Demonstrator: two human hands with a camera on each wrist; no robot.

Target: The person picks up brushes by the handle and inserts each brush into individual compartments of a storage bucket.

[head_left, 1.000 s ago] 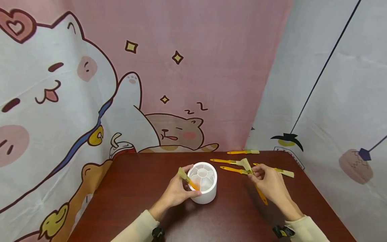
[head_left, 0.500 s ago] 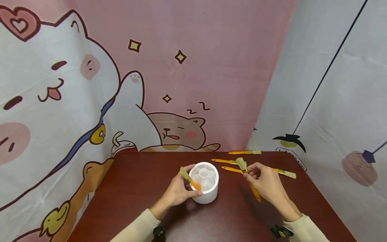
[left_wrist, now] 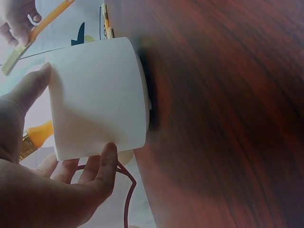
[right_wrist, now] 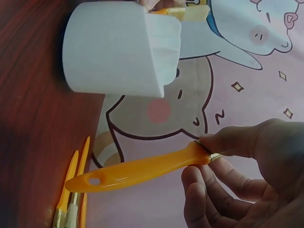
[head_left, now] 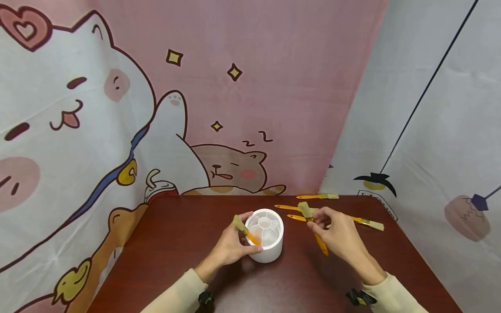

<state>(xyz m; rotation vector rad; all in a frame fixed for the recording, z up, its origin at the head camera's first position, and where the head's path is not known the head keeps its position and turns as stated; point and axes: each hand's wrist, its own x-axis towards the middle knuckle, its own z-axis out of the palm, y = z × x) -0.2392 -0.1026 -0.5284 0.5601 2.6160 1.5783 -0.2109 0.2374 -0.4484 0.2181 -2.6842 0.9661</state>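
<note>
Head view: cup (head_left: 268, 253) at six o'clock on the surface (head_left: 176, 234), left grip (head_left: 232, 244) clasped round it; right grip (head_left: 337, 230), at the cup's three o'clock, pinches a brush (head_left: 321, 244); loading the cup seems the step in hand; next probably calls for going towards nine o'clock, then down

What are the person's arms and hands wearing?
A cream left sleeve and a matching right sleeve. There's a small black left wrist gadget and a black right wrist gadget with a yellowish patch. The left hand and right hand wear no gloves.
</note>
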